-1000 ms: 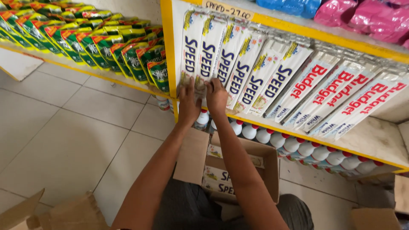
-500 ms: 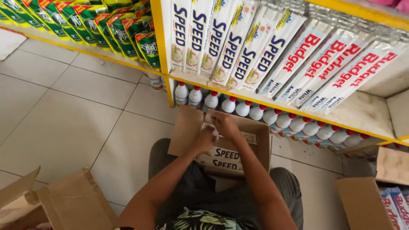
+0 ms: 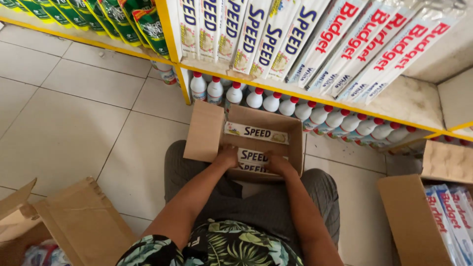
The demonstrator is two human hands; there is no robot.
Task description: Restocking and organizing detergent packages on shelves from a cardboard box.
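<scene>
both hands down in an open carton of white packs

seen from above, centre of the frame: a brown cardboard carton (image 3: pixel 290 135) resting on the lap, flaps open, the left flap standing up toward centre-left. inside, long white packs with dark blue lettering (image 3: pixel 256 133), one lying flat across the far side, more stacked at the near side. left hand (image 3: pixel 227 156) reaching in at the near left of the carton, fingers curled down over the near packs and touching them; right hand (image 3: pixel 277 163) just beside it at the near right, fingers likewise curled onto the same stack. cannot tell whether either hand is truly gripping a pack or only resting on it, fingertips hidden behind the knuckles. forearms running up from the bottom centre over grey trousers and a leaf-patterned shirt.

across the top of the frame, a yellow-edged shelf (image 3: pixel 315 96) carrying matching white packs upright at top centre, white packs with red lettering (image 3: pixel 374 44) at upper right, green packets (image 3: pixel 123 17) at upper left. below the shelf edge, a row of white bottles with red caps (image 3: pixel 276 101). at lower left, another open cardboard box (image 3: pixel 64 221); at lower right, a box (image 3: pixel 409 221) holding more red-lettered packs. pale floor tiles (image 3: pixel 64 128) along the left side.
</scene>
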